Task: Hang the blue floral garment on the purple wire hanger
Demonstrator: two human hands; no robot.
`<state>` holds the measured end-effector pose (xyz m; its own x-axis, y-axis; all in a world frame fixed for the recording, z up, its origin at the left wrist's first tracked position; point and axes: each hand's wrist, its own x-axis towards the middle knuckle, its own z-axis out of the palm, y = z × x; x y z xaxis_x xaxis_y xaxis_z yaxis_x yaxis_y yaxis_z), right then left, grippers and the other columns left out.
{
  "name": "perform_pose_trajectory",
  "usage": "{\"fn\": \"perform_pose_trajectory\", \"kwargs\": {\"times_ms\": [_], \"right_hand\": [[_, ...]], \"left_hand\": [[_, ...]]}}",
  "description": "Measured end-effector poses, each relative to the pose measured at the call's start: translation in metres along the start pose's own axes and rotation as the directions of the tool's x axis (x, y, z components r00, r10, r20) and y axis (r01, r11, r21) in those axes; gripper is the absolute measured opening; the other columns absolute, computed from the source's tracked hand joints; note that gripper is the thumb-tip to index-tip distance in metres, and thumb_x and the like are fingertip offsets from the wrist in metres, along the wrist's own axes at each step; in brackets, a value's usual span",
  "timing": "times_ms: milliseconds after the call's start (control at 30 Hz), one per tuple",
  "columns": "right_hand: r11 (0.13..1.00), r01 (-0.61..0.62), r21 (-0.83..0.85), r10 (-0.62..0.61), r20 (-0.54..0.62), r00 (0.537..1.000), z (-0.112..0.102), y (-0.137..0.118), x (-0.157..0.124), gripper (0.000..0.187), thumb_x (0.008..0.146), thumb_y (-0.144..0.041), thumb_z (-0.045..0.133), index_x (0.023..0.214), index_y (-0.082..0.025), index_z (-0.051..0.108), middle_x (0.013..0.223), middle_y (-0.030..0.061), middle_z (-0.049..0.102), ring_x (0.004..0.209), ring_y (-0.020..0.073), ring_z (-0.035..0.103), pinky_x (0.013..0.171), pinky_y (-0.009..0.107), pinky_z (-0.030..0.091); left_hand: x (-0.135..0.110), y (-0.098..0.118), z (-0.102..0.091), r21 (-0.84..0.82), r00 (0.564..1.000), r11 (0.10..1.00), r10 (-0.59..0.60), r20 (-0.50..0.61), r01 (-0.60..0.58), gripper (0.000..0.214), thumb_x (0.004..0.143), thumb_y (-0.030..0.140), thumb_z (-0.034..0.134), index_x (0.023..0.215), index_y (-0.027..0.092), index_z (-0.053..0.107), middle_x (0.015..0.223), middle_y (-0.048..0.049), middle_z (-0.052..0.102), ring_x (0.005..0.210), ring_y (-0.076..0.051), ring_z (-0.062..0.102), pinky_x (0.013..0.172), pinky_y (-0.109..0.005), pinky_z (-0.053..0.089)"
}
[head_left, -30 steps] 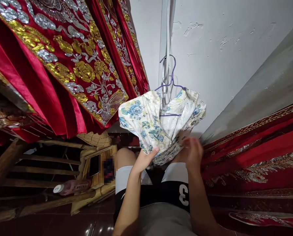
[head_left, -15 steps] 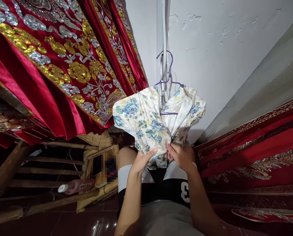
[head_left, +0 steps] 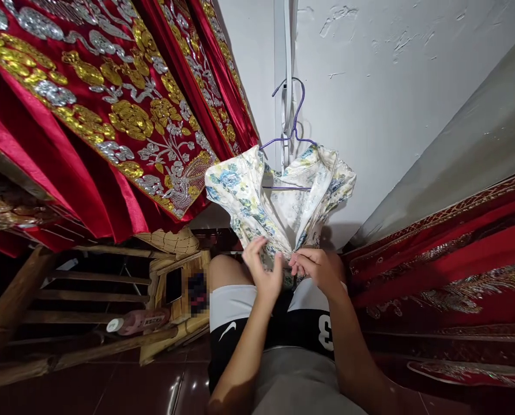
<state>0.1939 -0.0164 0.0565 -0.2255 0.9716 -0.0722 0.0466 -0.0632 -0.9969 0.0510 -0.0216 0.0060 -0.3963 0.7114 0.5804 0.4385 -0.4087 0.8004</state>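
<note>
A short-sleeved floral blouse (head_left: pixel 248 199), white with blue and yellow flowers, hangs on a purple wire hanger (head_left: pixel 299 115) in front of me. Its front falls open in a deep V that narrows towards my hands. My right hand (head_left: pixel 312 266) pinches the blouse's front edge at the bottom of the V. Just left of it, my left hand (head_left: pixel 263 268) is open, thumb and fingers spread close over the cloth; whether the fingertips touch it I cannot tell. The blouse's lower hem is partly hidden behind my hands.
Red embroidered cloth (head_left: pixel 153 127) hangs at the left, and more red beaded fabric (head_left: pixel 451 276) lies at the right. A bamboo rack (head_left: pixel 105 297) with a pink bottle (head_left: pixel 142 321) stands low on the left. Behind the hanger is a white wall (head_left: pixel 369 104).
My left hand has let go of the cloth, spread its fingers and moved right. The neckline hangs wider open, and the hanger has tilted slightly. My right hand still pinches the front.
</note>
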Motion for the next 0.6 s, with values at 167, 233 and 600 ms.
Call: {"fn": "perform_pose_trajectory", "kwargs": {"times_ms": [167,233,600], "right_hand": [[0.998,-0.029,0.059,0.028,0.012,1.000,0.005,-0.003,0.009,0.042,0.082,-0.051,0.067,0.056,-0.019,0.062,0.038,-0.0040,0.042,0.041,0.0101,0.036,0.048,0.027,0.030],[0.999,-0.023,0.046,0.022,0.029,0.999,0.002,-0.008,0.016,0.041,0.083,-0.051,0.067,0.059,-0.018,0.064,0.039,-0.0035,0.045,0.041,0.0100,0.037,0.048,0.026,0.030],[0.892,0.368,0.264,-0.320,-0.207,0.925,-0.038,-0.153,0.121,0.023,0.089,-0.030,0.067,0.071,-0.018,0.061,0.050,-0.0068,0.046,0.040,0.0039,0.034,0.036,0.018,0.021]], "left_hand": [[-0.007,0.000,0.016,-0.137,0.915,0.990,0.023,0.403,0.036,0.019,0.100,0.026,0.046,0.112,0.020,0.059,0.104,-0.0105,0.066,0.100,-0.024,0.062,0.090,-0.037,0.049],[-0.003,0.000,0.018,-0.178,0.897,0.980,0.000,0.441,0.088,0.018,0.101,0.029,0.046,0.109,0.020,0.060,0.101,-0.0090,0.067,0.095,-0.023,0.064,0.087,-0.034,0.049],[0.002,-0.021,0.027,-0.112,0.898,0.993,0.016,0.440,0.037,0.019,0.101,0.031,0.045,0.092,0.021,0.059,0.089,-0.0079,0.064,0.087,-0.021,0.062,0.082,-0.032,0.048]]}}
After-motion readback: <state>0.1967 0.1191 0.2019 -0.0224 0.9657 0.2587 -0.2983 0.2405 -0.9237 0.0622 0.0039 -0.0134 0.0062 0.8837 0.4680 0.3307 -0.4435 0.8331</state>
